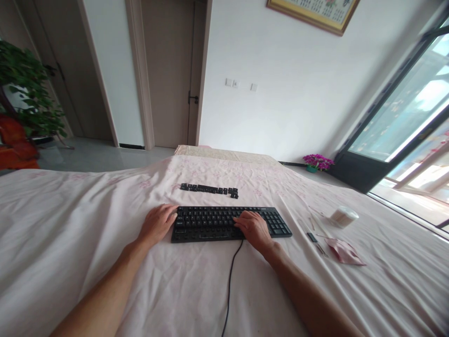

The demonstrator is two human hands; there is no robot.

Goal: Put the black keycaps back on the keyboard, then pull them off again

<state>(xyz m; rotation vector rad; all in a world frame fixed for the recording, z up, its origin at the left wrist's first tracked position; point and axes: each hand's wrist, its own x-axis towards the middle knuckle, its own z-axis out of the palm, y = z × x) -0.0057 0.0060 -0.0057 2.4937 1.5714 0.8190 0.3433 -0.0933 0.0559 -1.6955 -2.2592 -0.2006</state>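
Note:
A black keyboard [206,219] lies on the pale pink bedsheet, with bare key sockets along its front row. My left hand [159,222] grips its left end, thumb at the side and fingers at the back corner. Over the keys right of the middle, my right hand [253,227] has its fingers bent and drawn together; whatever lies at its fingertips is hidden. Behind the keyboard, loose black keycaps [208,188] form a line, including a long space bar. A black cable [229,285] runs from the keyboard's front edge toward me.
To the right lie a small dark-handled tool with metal prongs [317,243], a pink cloth [344,251], several cotton swabs [311,217] and a clear round tub of swabs [344,217]. The bedsheet [182,290] is wrinkled. Potted purple flowers [317,162] stand by the glass door.

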